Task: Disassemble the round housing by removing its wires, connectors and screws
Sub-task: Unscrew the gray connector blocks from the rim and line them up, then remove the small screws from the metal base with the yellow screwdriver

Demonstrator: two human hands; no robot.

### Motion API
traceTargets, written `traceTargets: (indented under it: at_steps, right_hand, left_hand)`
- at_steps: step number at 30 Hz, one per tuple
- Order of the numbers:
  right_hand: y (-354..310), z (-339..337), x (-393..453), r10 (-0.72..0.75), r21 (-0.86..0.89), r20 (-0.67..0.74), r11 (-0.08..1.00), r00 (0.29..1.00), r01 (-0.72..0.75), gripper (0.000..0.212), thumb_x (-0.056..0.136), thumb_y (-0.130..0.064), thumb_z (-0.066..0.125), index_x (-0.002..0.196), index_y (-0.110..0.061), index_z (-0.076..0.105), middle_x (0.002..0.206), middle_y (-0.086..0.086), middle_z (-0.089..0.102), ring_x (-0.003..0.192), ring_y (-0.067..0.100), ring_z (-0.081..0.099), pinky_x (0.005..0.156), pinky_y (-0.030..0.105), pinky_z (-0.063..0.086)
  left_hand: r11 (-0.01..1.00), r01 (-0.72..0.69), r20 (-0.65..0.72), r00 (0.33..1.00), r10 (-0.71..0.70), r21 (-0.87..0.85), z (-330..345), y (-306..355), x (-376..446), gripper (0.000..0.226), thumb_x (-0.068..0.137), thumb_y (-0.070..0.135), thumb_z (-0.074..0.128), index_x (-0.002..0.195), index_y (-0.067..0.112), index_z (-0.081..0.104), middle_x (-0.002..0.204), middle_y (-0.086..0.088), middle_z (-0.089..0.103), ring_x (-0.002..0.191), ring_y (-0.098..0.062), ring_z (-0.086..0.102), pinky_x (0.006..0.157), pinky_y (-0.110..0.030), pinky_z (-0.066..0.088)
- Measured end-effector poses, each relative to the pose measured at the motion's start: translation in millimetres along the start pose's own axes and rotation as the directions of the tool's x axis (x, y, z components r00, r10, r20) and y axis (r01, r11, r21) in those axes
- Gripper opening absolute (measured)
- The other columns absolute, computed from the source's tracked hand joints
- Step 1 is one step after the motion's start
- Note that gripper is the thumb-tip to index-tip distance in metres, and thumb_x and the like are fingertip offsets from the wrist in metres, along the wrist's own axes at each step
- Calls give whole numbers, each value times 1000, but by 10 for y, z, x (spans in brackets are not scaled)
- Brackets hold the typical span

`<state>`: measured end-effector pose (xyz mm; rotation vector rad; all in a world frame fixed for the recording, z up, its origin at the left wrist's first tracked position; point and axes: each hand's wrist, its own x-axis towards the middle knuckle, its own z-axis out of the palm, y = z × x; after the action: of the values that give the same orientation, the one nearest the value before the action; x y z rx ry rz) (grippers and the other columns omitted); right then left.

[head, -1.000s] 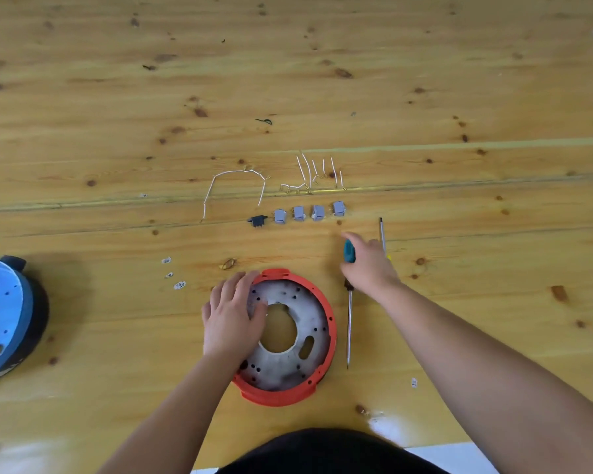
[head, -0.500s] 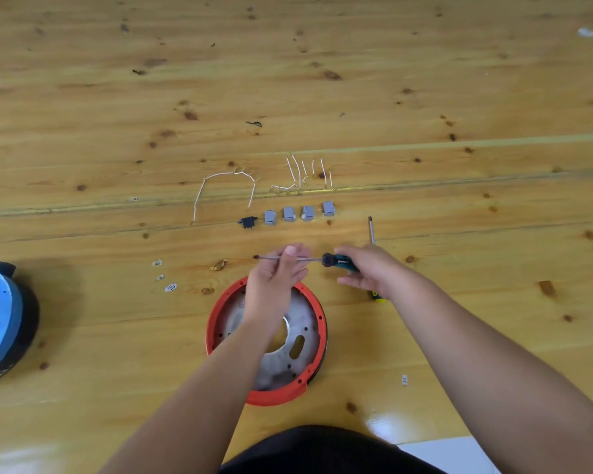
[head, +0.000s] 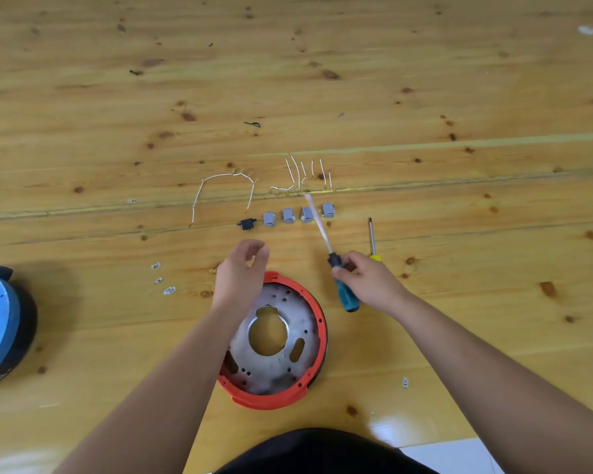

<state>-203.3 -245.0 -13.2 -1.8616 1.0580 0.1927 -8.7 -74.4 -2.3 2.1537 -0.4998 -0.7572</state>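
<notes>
The round housing (head: 298,391), a red ring around a grey metal plate with a centre hole, lies flat on the wooden floor in front of me. My left hand (head: 242,271) hovers over its far left rim, fingers loosely curled, holding nothing. To the right, my right hand (head: 367,278) grips a teal-handled screwdriver (head: 344,294), its blurred shaft pointing away toward the grey connectors (head: 298,215). Removed white wires (head: 226,186) lie beyond them.
A second screwdriver (head: 372,239) with a yellow handle lies just right of my right hand. A black connector (head: 246,223) sits left of the grey ones. Small metal bits (head: 161,278) lie at the left. A blue and black round part (head: 0,323) is at the left edge.
My left hand let go of the screwdriver shaft and drew back left. My right hand swung the screwdriver from lying sideways to pointing away from me.
</notes>
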Motion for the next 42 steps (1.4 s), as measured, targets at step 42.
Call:
traceTargets:
  at_steps: [42]
  right_hand:
    - [-574,-3,-61,-102,707,438,653,893,-271,36,86,-27,80,117,-9,78,113,18,77,84,25,77,74,36,63]
  left_hand:
    - [956,17,-128,990,-57,-294,-512,-511,-94,33,97,22,68,97,55,70,92,24,75,84,3,69,72,-16,49]
